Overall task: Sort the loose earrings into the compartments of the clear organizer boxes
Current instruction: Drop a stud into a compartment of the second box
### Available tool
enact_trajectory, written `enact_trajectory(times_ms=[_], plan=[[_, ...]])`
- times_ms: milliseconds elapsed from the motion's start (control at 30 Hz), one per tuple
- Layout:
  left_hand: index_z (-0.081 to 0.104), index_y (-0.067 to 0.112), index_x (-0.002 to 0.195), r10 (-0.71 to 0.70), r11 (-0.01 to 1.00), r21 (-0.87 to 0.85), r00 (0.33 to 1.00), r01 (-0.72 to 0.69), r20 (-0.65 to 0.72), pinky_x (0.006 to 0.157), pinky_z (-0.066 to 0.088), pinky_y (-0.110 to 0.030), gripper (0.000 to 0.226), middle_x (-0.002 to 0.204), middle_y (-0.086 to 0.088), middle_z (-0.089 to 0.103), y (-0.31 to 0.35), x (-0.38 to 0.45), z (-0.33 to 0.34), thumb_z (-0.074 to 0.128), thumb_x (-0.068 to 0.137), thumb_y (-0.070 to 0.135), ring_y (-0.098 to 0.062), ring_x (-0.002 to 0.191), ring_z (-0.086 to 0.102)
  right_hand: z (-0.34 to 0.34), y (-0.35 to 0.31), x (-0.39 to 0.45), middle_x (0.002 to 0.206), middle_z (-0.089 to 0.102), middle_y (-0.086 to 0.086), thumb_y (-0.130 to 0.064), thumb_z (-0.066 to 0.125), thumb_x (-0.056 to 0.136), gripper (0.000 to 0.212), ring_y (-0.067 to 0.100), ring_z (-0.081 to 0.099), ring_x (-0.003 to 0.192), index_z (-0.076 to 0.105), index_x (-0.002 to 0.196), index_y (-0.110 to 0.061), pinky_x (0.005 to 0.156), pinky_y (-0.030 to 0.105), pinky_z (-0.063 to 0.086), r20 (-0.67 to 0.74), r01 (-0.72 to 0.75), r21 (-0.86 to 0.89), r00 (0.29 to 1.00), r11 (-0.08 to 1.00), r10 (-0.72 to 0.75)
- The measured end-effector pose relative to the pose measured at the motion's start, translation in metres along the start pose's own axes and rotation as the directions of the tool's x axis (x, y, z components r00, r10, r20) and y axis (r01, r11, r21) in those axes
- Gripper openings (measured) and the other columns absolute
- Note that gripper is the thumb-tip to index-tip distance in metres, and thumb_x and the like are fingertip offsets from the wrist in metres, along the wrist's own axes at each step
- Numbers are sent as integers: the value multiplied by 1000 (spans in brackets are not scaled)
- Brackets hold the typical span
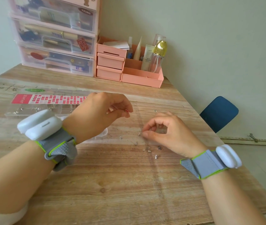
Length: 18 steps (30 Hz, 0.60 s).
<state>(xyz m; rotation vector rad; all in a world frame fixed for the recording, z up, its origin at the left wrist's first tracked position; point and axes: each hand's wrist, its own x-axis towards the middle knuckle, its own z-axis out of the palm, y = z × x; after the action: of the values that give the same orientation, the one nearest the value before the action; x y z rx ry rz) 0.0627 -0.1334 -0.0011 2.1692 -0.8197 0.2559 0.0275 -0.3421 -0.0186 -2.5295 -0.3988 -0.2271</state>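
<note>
At the far left we see a clear organizer box (31,109) lying flat on the wooden table (96,184), a few silvery earrings in its compartments and a pink sticker sheet (51,98) along its far side. Our left hand (96,111) is raised over a second clear box (99,135), its thumb and fingertips pinching a small red earring (126,111). Further right, loose earrings (148,149) lie scattered on the bare wood. Our right hand (166,132) rests beside them, thumb and forefinger pressed together at 1 small silver stud (139,134); the other fingers are curled. A blue chair (219,113) stands beyond the table's right edge.
</note>
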Motion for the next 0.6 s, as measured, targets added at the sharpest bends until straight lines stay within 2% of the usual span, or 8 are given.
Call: enact_trajectory(times_ms=[167, 267, 333, 433, 533, 600], plan=[[69, 30, 80, -52, 998, -20, 999, 52, -9, 66, 37, 1, 13, 77, 17, 67, 0, -1, 1, 65, 81, 17, 15, 72, 54, 3, -1, 1, 74, 54, -14, -33, 71, 76, 7, 0, 40, 84, 66, 75, -29, 73, 8, 29, 16, -17, -56, 1000, 998, 18], [70, 33, 79, -69, 997, -21, 998, 69, -9, 62, 38, -2, 13, 79, 14, 66, 0, -3, 1, 68, 78, 19, -2, 69, 58, 4, -3, 2, 79, 54, -13, -32, 67, 81, 13, 7, 41, 88, 57, 73, -36, 79, 17, 32, 59, -3, -98, 998, 995, 9], [70, 33, 79, -61, 998, -31, 998, 61, -16, 65, 40, -3, 14, 79, 15, 65, 0, -2, 2, 69, 77, 19, -9, 72, 59, 5, -4, 3, 79, 54, -14, -29, 65, 84, 13, 8, 42, 86, 55, 76, -34, 79, 22, 32, 19, 37, -85, 999, 996, -36], [71, 28, 81, -55, 995, -82, 998, 52, -38, 71, 45, -7, 12, 75, 15, 67, 0, -2, 3, 71, 76, 18, -4, 81, 59, 2, -10, 4, 75, 56, -21, -28, 61, 85, 7, 2, 46, 76, 58, 79, -25, 72, 12, 32, -105, 106, 112, 990, 988, -94], [70, 26, 79, -60, 987, -152, 996, 49, -64, 74, 49, -10, 11, 75, 10, 70, 1, -3, 4, 73, 73, 16, -1, 75, 63, 0, -18, 8, 70, 56, -24, -14, 62, 87, 10, -3, 48, 64, 59, 79, -19, 65, 8, 34, -175, 141, 297, 980, 944, -92], [69, 24, 77, -77, 979, -193, 994, 61, -79, 74, 50, -10, 11, 74, 8, 71, 2, -4, 4, 74, 72, 16, 0, 71, 65, -1, -24, 13, 69, 56, -23, -13, 62, 87, 11, -3, 47, 61, 59, 79, -19, 61, 8, 34, -195, 154, 362, 977, 920, -86]])
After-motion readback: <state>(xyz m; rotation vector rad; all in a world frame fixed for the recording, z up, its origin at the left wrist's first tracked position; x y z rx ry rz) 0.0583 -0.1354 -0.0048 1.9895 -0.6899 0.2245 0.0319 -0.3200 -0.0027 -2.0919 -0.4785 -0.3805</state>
